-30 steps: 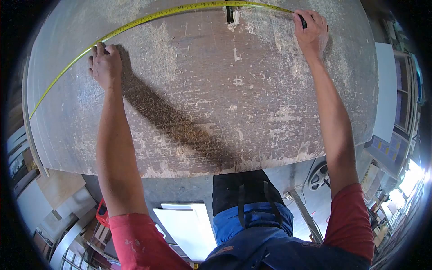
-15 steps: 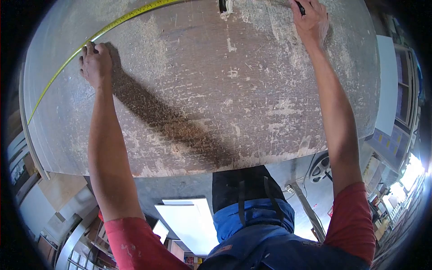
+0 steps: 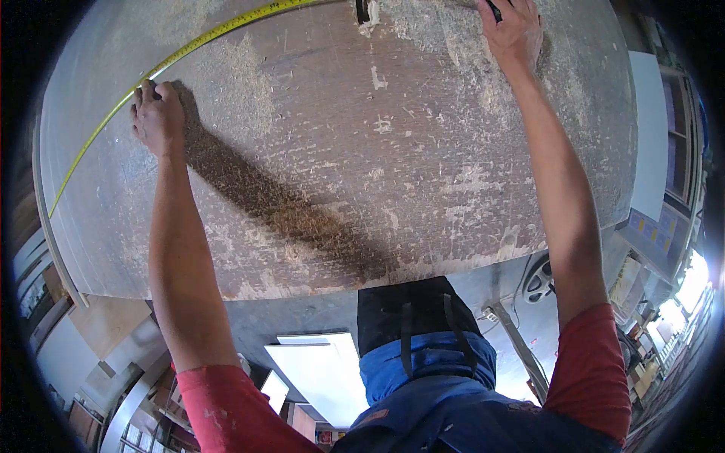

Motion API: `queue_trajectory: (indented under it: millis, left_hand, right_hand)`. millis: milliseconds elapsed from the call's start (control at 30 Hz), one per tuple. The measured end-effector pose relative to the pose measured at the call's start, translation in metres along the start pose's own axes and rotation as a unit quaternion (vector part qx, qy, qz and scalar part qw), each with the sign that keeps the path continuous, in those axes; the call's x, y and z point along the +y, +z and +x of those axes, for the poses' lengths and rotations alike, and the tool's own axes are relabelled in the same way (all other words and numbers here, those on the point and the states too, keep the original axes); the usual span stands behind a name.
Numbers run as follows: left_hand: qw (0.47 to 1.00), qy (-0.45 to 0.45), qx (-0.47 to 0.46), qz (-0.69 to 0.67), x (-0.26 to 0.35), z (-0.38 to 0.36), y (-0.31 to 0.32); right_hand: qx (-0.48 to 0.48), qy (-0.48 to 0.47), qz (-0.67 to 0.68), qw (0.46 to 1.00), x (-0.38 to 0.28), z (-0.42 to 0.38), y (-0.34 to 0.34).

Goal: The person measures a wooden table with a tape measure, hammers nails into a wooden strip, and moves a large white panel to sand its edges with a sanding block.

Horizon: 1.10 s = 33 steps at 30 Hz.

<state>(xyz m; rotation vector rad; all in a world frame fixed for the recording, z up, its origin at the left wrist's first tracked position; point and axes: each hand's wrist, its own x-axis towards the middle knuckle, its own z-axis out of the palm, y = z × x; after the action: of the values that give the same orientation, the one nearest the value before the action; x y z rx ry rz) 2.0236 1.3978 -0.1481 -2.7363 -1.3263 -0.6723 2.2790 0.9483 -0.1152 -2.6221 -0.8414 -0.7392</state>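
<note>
A yellow tape measure blade (image 3: 198, 47) curves over the worn wooden worktop (image 3: 317, 136), from its left side up past the top of the view. My left hand (image 3: 158, 124) is closed at the blade, fingers curled against its near edge. Far off at the top right, my right hand (image 3: 515, 34) is closed around a small black object (image 3: 495, 10); I cannot tell what it is. A dark slot (image 3: 363, 10) with a splintered edge opens in the worktop between the hands.
Sawdust (image 3: 242, 83) and pale scuffs lie over the worktop. White panels (image 3: 321, 374) stand below its front edge, beside my legs. A metal bar (image 3: 519, 351) and a grey wheel (image 3: 538, 281) are at the lower right. Boards (image 3: 98, 332) are stacked at the lower left.
The view has shifted slightly, so the worktop and slot appear a little lower and to the left. Both hands keep nearly the same places and grips.
</note>
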Motion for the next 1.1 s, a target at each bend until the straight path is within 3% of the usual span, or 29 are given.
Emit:
queue_trajectory:
  millis: [367, 500, 567, 800, 867, 1100]
  left_hand:
    - [1.000, -0.002, -0.006, -0.018, 0.002, 0.000, -0.004]
    - [1.000, -0.019, -0.017, -0.001, 0.005, -0.002, -0.005]
    - [0.998, 0.017, 0.045, 0.049, 0.002, -0.002, -0.001]
    - [0.999, 0.029, 0.021, 0.037, 0.006, 0.000, -0.009]
    - [1.000, -0.010, -0.027, 0.000, 0.013, -0.002, -0.016]
    - [1.000, -0.002, 0.013, 0.006, 0.008, -0.001, -0.008]
  right_hand:
    - [-0.038, 0.038, 0.033, 0.998, -0.011, 0.001, -0.015]
    - [-0.010, 0.028, 0.052, 0.998, -0.004, -0.003, -0.006]
    - [-0.010, 0.011, 0.039, 0.999, -0.004, -0.002, -0.007]
    - [-0.033, 0.026, 0.033, 0.999, -0.007, 0.000, -0.011]
    - [-0.027, 0.011, 0.032, 0.999, -0.008, 0.002, -0.014]
    - [-0.021, 0.017, 0.034, 0.999, -0.008, 0.001, -0.012]
